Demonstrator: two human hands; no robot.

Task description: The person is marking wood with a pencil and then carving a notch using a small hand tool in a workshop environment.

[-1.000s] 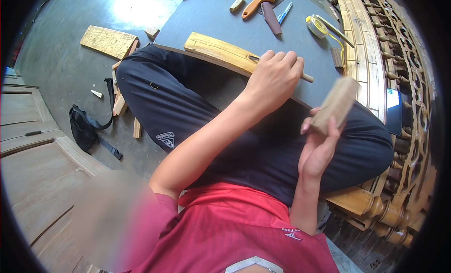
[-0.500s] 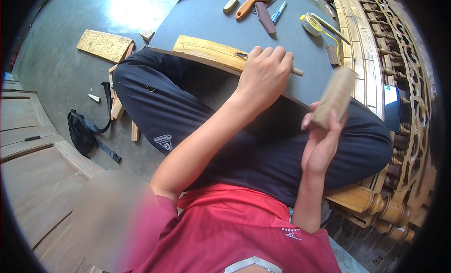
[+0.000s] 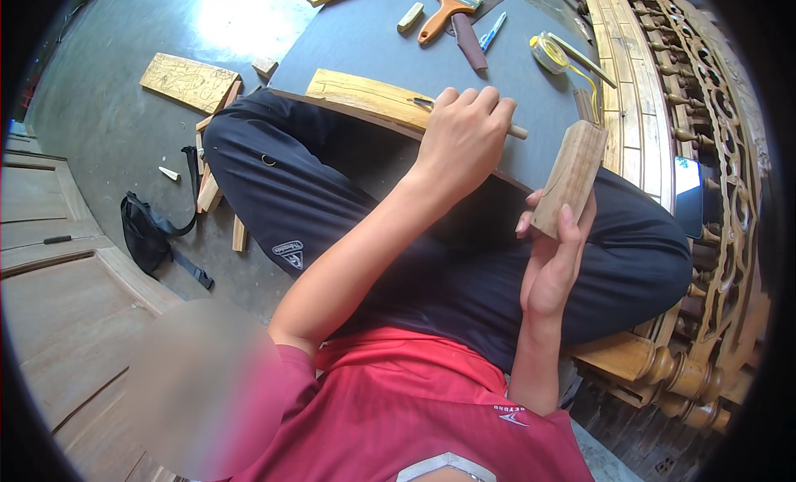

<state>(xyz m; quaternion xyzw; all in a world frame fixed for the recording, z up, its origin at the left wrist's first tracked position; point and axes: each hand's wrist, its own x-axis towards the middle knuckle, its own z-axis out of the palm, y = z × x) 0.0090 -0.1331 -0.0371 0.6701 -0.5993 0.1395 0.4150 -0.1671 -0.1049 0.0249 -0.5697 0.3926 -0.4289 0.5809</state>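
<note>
- Swung leftward: brown faceted wooden block (image 3: 572, 175), grasped by right hand (image 3: 554, 258).
- Left hand (image 3: 466, 135) clenches a metal-tipped wooden-handled chisel (image 3: 517, 133); yellow rectangular wooden board (image 3: 365, 93) lies at its ten o'clock.
- Best, I judge: chisel steady, block meeting its handle-end squarely, toward ten o'clock.

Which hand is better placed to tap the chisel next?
Probably the right hand: it holds the block, off the handle end of the chisel. The left hand grips the chisel.

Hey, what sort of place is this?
Likely a small woodworking spot: the left hand holds what looks like a chisel over a wooden strip, and a tape measure lies on the low table.
</note>
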